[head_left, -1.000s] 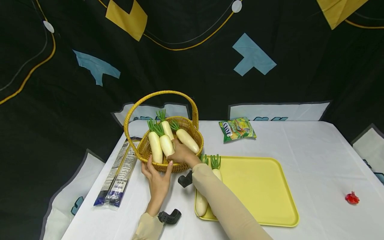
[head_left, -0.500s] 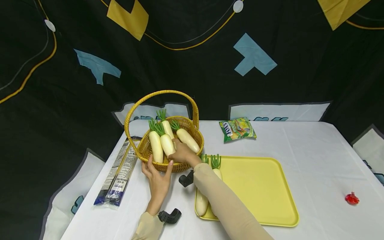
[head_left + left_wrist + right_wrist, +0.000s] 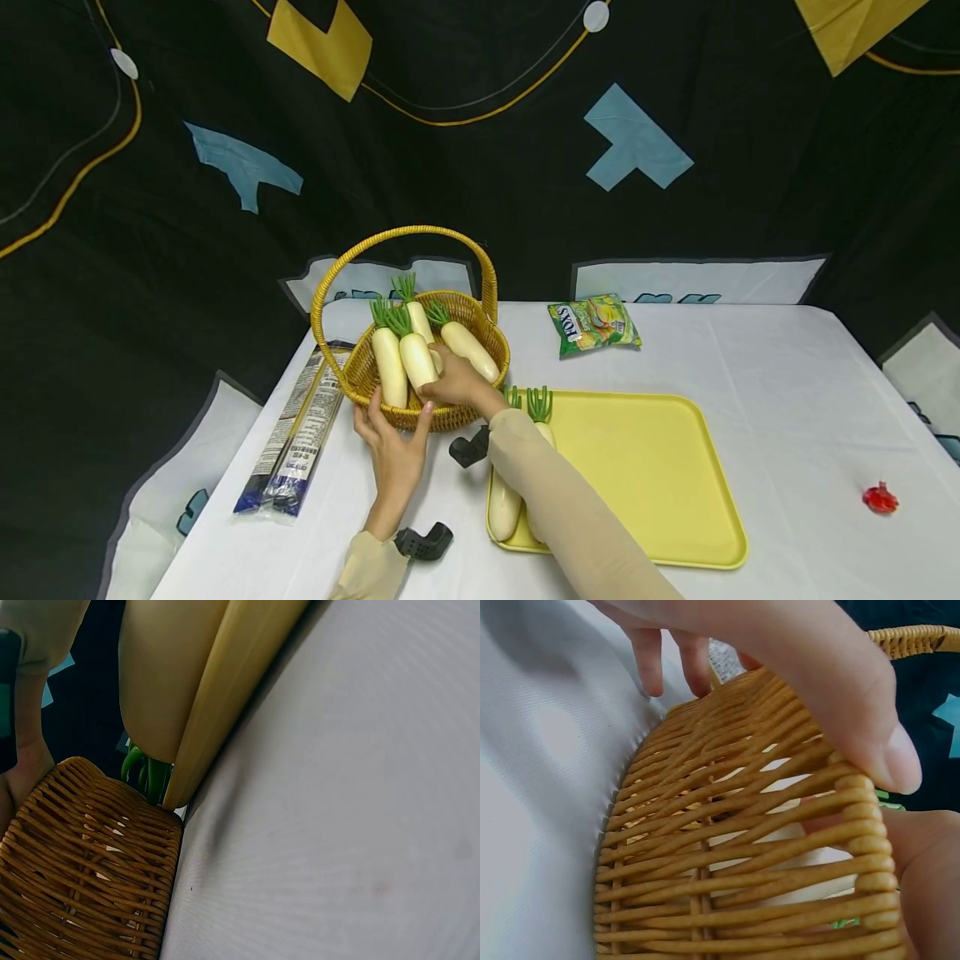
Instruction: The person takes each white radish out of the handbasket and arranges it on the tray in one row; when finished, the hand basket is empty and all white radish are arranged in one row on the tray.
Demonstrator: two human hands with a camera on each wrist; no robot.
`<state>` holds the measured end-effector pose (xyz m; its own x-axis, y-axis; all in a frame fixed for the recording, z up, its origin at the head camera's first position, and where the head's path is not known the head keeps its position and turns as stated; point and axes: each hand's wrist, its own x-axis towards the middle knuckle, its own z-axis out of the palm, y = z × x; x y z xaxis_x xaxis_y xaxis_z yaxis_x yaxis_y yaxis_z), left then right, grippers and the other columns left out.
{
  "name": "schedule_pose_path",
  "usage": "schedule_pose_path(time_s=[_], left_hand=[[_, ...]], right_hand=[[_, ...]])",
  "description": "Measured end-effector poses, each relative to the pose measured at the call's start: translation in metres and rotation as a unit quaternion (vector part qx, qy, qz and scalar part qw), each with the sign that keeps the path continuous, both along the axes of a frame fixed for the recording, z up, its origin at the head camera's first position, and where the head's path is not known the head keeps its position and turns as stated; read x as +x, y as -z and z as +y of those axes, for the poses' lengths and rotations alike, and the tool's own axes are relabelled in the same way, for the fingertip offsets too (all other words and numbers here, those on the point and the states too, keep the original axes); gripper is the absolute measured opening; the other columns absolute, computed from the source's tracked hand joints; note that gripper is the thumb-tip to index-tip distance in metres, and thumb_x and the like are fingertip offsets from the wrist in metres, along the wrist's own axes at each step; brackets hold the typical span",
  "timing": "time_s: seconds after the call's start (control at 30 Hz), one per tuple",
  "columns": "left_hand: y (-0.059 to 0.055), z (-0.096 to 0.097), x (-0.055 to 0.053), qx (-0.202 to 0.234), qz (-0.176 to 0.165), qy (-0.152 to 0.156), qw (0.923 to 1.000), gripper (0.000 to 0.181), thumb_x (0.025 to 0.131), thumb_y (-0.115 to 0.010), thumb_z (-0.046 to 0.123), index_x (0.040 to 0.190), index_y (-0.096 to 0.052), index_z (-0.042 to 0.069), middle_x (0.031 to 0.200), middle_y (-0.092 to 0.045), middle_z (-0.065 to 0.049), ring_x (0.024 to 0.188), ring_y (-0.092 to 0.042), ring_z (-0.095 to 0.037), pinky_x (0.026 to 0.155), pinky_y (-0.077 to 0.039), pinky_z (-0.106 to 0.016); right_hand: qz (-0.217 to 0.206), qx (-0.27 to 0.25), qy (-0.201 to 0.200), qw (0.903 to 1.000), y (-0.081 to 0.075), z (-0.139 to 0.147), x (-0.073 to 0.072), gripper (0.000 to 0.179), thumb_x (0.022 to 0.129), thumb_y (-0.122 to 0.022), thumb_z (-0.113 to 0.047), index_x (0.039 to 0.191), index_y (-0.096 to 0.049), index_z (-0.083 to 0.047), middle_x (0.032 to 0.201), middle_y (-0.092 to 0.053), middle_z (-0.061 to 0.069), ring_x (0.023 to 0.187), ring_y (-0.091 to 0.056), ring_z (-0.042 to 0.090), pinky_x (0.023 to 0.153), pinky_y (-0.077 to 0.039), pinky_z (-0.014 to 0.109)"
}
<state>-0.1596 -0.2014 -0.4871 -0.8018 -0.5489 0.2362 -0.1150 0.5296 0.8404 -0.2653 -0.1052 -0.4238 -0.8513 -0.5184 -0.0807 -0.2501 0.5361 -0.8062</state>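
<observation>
A wicker basket with a tall hooped handle holds several white radishes with green tops. My left hand grips its near side, the thumb lying over the woven rim in the right wrist view and the other fingers against the outer wall. Inside the basket, my right hand holds the lower end of a white radish, its fingertips partly hidden among the radishes. Another radish lies to the left, one to the right, and one behind.
On a yellow tray at right lie two white radishes, partly covered by my right sleeve. A green snack packet lies behind the tray. Two long packages lie left of the basket, and a small red object sits far right.
My right hand and forearm have shifted very slightly to the right, the fingers still at the same radish. The left hand, basket and tray stay put.
</observation>
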Motion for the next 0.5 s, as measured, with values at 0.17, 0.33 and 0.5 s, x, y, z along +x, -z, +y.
schedule_pose_path(time_s=[0.17, 0.33, 0.5], left_hand=[[-0.0014, -0.0004, 0.0, 0.005, -0.001, -0.001, 1.0, 0.084, 0.078, -0.062, 0.054, 0.142, -0.016, 0.025, 0.147, 0.006, -0.021, 0.127, -0.024, -0.05, 0.091, -0.036, -0.061], [-0.0012, -0.0006, -0.0006, 0.007, 0.002, 0.0, 1.0, 0.084, 0.078, -0.063, 0.053, 0.141, -0.016, 0.025, 0.147, 0.006, -0.022, 0.127, -0.023, -0.05, 0.092, -0.035, -0.062], [-0.001, 0.0002, -0.0003, 0.005, 0.003, 0.001, 1.0, 0.084, 0.078, -0.064, 0.051, 0.141, -0.017, 0.024, 0.147, 0.006, -0.022, 0.128, -0.022, -0.05, 0.093, -0.034, -0.062]], right_hand=[[-0.015, -0.02, 0.006, 0.9997, -0.0017, 0.0008, -0.0011, 0.079, 0.078, -0.07, -0.022, 0.142, -0.026, -0.012, 0.122, -0.056, 0.016, 0.104, -0.057, 0.026, 0.083, -0.049, 0.034], [-0.046, -0.044, 0.018, 0.9978, -0.0028, 0.0031, -0.0021, 0.081, 0.078, -0.071, -0.022, 0.143, -0.024, -0.015, 0.089, -0.062, 0.009, 0.068, -0.057, 0.014, 0.054, -0.046, 0.022], [-0.058, -0.072, 0.021, 0.9955, -0.0019, 0.0055, -0.0027, 0.08, 0.078, -0.07, -0.02, 0.143, -0.024, -0.014, 0.07, -0.056, 0.003, 0.055, -0.05, 0.009, 0.048, -0.042, 0.02]])
